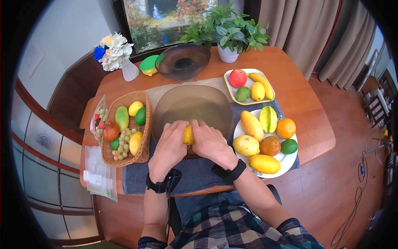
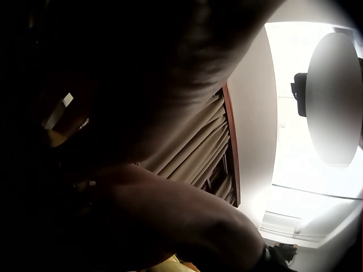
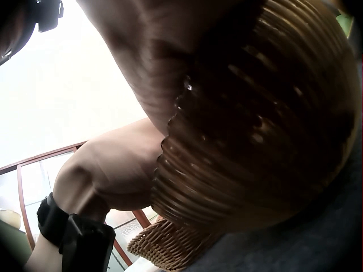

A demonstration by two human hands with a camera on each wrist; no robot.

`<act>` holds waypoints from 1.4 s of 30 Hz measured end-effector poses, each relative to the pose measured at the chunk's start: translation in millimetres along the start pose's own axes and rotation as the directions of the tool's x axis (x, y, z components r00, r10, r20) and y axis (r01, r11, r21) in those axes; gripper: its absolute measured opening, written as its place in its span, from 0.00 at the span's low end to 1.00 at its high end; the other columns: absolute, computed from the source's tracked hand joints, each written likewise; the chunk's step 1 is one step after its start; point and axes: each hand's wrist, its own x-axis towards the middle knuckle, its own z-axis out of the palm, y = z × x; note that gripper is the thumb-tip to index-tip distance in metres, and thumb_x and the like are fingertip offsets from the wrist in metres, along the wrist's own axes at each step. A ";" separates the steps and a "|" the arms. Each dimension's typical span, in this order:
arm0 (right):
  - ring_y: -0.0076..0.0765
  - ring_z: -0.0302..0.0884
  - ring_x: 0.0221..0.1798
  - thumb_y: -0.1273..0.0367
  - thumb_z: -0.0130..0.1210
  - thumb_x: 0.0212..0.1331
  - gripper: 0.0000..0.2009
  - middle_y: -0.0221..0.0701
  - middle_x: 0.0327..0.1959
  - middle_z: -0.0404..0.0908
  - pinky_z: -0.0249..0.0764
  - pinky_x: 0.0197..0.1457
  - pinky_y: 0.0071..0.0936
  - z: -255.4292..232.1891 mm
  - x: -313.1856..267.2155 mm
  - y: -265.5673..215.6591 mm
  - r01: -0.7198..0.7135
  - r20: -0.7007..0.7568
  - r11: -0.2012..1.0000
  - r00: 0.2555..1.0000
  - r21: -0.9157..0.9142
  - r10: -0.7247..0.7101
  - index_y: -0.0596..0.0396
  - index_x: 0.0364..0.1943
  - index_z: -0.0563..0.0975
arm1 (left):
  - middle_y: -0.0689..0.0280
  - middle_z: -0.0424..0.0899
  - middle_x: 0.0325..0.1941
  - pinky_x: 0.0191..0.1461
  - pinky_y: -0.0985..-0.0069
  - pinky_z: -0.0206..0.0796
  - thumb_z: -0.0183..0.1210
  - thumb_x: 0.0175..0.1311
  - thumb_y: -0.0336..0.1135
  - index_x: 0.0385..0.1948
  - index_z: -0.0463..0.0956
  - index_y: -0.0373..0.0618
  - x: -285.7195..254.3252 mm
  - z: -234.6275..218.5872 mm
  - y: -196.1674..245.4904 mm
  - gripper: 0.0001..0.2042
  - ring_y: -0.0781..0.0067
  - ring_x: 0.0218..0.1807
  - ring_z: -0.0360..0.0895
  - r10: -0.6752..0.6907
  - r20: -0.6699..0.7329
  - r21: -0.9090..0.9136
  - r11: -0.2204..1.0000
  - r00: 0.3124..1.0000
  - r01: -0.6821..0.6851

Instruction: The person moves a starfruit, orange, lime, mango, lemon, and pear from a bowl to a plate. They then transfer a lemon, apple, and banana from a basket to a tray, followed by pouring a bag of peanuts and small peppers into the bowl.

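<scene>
A yellow fruit (image 1: 188, 135) is held between the two hands over the near part of a large ribbed brown glass bowl (image 1: 195, 99). The left hand (image 1: 171, 141) grips its left side and the right hand (image 1: 209, 141) its right side, fingers curled over it; the fingertips are mostly hidden. In the right wrist view, the ribbed bowl wall (image 3: 227, 187) stands close beside the hands. The left wrist view is very dark, with the fruit not clearly visible.
A wicker basket (image 1: 146, 153) of fruit stands left, a white plate (image 1: 286, 166) of fruit right, and a small fruit tray (image 1: 228, 76) behind it. A dark glass bowl (image 1: 182, 62), green-lidded container (image 1: 149, 64), flower vase (image 1: 130, 71) and potted plant (image 1: 228, 54) stand at the back.
</scene>
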 end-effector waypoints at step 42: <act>0.71 0.83 0.58 0.66 0.75 0.51 0.32 0.61 0.55 0.81 0.81 0.64 0.53 -91.8 8.7 -22.6 0.137 -0.282 0.990 0.952 0.045 -0.119 0.69 0.57 0.73 | 0.48 0.84 0.64 0.53 0.65 0.82 0.62 0.69 0.20 0.69 0.69 0.34 -13.9 -10.3 -3.1 0.26 0.60 0.48 0.89 -0.240 -0.130 -0.480 0.864 0.962 0.151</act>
